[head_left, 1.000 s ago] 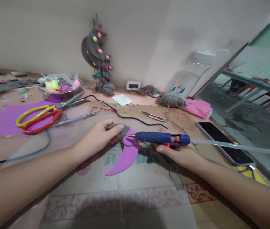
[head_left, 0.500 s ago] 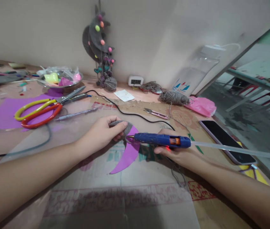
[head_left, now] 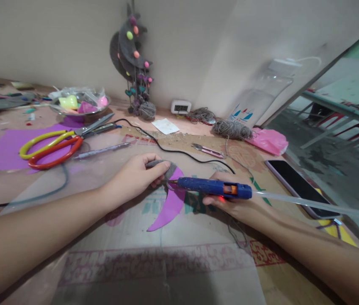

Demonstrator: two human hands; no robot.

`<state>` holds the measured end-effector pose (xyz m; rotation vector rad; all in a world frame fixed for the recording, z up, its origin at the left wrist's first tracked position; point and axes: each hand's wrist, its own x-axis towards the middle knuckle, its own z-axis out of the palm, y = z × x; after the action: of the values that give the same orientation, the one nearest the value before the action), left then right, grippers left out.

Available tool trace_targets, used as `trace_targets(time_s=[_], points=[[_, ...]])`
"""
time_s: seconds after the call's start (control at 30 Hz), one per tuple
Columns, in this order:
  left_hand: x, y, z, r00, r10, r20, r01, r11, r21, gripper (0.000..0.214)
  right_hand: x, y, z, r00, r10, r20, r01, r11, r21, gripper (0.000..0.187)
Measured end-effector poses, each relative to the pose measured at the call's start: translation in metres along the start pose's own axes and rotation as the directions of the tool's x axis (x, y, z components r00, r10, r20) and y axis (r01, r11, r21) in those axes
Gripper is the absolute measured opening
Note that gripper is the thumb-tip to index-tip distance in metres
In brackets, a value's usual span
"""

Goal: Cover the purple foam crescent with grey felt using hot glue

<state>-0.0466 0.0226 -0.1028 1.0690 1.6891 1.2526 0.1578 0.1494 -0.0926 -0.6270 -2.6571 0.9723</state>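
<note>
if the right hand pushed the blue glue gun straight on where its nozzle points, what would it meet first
Likely the purple crescent-shaped piece, which the metal nozzle overlaps in view, then the left hand; depth and contact are unclear.

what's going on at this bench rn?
A person pinches a purple crescent by its grey upper end with the left hand. The right hand holds a blue glue gun, its nozzle at the crescent beside the grey part; whether it touches is hard to tell. A clear glue stick juts from the gun's back. Scissors lie to the left, a phone to the right.
</note>
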Motion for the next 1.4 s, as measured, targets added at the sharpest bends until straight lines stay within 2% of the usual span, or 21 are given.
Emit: trace_targets(time_s=[0.2,0.4,0.67,1.03,1.4], points=[[-0.001,0.0,0.0,1.0,0.003,-0.001,-0.003,1.0,0.003,0.028,0.0,-0.001,-0.001,1.0,0.011,-0.001,-0.011,1.0,0.018,0.035],[-0.001,0.0,0.0,1.0,0.012,-0.007,-0.012,1.0,0.013,0.029,0.0,0.0,0.0,0.998,0.048,-0.036,-0.049,0.998,-0.045,0.036],[-0.002,0.003,0.002,1.0,-0.006,-0.008,0.006,1.0,0.004,0.028,-0.001,-0.002,0.0,0.998,0.045,-0.032,-0.046,0.999,-0.014,0.033],[-0.002,0.004,0.001,1.0,-0.011,-0.015,0.011,1.0,0.019,0.028,0.0,-0.005,-0.001,0.993,0.102,-0.059,-0.104,0.994,-0.03,0.038],[-0.002,0.003,0.0,1.0,-0.014,0.009,0.014,1.0,-0.012,0.028,-0.006,0.017,-0.002,0.996,0.074,-0.047,-0.076,0.996,-0.053,0.028]])
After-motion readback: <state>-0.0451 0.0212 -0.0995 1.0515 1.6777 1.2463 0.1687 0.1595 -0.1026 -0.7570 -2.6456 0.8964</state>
